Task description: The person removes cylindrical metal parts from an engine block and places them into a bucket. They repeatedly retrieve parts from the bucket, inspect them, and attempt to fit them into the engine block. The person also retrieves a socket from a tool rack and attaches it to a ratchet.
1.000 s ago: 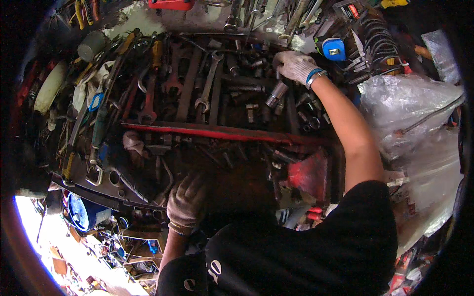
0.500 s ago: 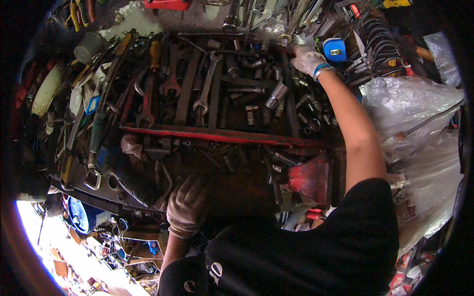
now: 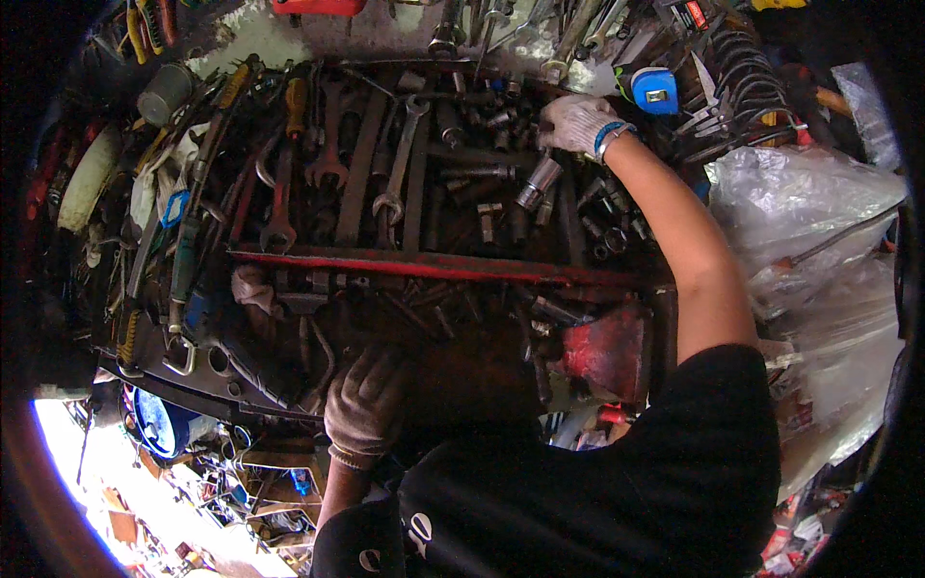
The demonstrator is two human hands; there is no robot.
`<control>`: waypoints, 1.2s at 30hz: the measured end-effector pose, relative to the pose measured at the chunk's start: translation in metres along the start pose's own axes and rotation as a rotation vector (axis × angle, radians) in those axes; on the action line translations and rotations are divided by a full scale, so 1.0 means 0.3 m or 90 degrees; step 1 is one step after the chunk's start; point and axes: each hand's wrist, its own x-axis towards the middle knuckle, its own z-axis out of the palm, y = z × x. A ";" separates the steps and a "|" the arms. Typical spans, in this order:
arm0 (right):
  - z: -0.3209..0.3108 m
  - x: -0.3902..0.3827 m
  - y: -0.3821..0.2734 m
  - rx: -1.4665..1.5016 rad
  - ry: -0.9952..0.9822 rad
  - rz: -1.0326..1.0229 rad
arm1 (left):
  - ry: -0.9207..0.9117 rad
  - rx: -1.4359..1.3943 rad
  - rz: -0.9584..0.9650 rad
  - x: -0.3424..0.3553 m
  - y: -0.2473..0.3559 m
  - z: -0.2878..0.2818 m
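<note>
My right hand (image 3: 578,127), in a whitish knit glove with a blue band at the wrist, reaches into the right part of a red-edged tool tray (image 3: 434,264). Its fingers are curled down among the sockets; what they hold, if anything, is hidden. Just below the fingertips lies a large shiny socket (image 3: 540,183), with a smaller socket (image 3: 486,222) to its left. My left hand (image 3: 364,405), in a dirty glove, rests at the near edge of the dark bench with its fingers laid forward, holding nothing visible. A combination wrench (image 3: 401,164) lies in the tray's middle section.
Open-end wrenches (image 3: 328,164) fill the tray's left side. A blue tape measure (image 3: 657,91) stands beyond my right wrist, near a black coil spring (image 3: 747,82). Clear plastic sheeting (image 3: 805,212) covers the right side. A red funnel-like piece (image 3: 607,352) sits below the tray.
My right hand has moved left and slightly toward me, from the tray's far right corner to above the large socket. My left hand stays in place.
</note>
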 end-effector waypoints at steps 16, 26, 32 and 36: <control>0.062 -0.076 -0.010 0.241 0.054 0.104 | 0.032 -0.026 0.009 0.000 -0.014 0.020; -0.099 -0.250 -0.082 0.358 0.392 -0.130 | 0.034 -0.086 -0.067 0.001 0.005 -0.014; -0.271 -0.351 -0.244 0.660 0.505 -0.461 | 0.045 -0.132 -0.078 -0.010 -0.003 -0.023; -0.391 -0.467 -0.328 0.862 0.269 -0.418 | 0.027 -0.085 -0.023 -0.018 -0.012 -0.015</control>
